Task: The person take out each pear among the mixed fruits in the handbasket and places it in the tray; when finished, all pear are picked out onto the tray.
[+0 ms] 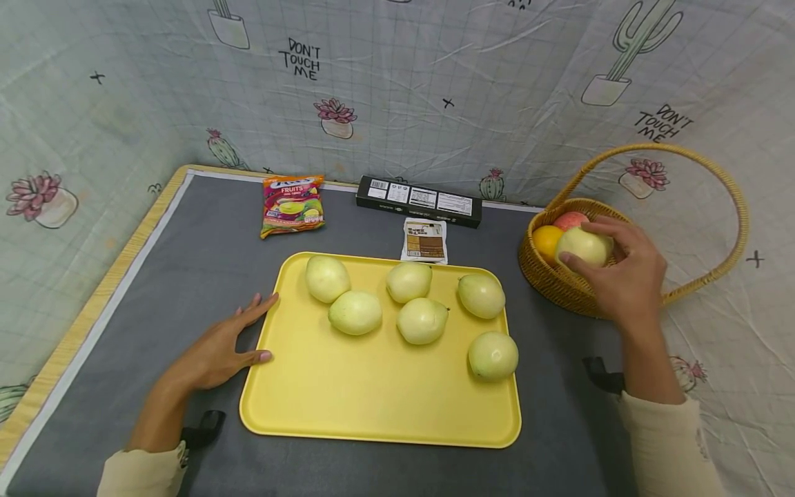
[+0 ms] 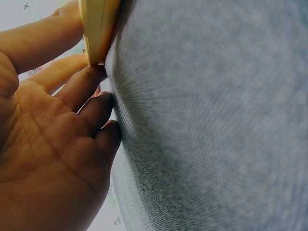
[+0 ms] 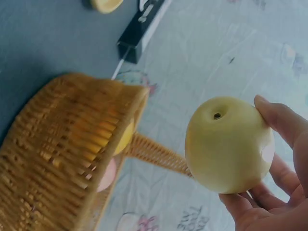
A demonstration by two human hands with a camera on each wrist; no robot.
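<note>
Above the wicker basket [image 1: 562, 286], my right hand [image 1: 630, 273] grips a pale yellow-green pear [image 3: 228, 144] between thumb and fingers. An orange [image 1: 546, 243] and a pinkish-red fruit [image 1: 570, 221] lie inside the basket; the held pear hides part of its inside in the head view. My left hand [image 1: 217, 352] rests on the grey tabletop with thumb and forefinger touching the left rim of a yellow tray [image 1: 348, 393]. Its fingers are extended, as the left wrist view of the hand [image 2: 53, 130] also shows. Several similar pears [image 1: 355, 313] lie on the tray's far and right parts.
Behind the tray are a colourful candy bag [image 1: 292, 206], a small white-and-brown packet [image 1: 425, 240] and a long black box [image 1: 419, 200]. The basket's tall handle [image 1: 739, 200] leans out to the right. A patterned cloth [image 1: 397, 90] hangs along the table's back.
</note>
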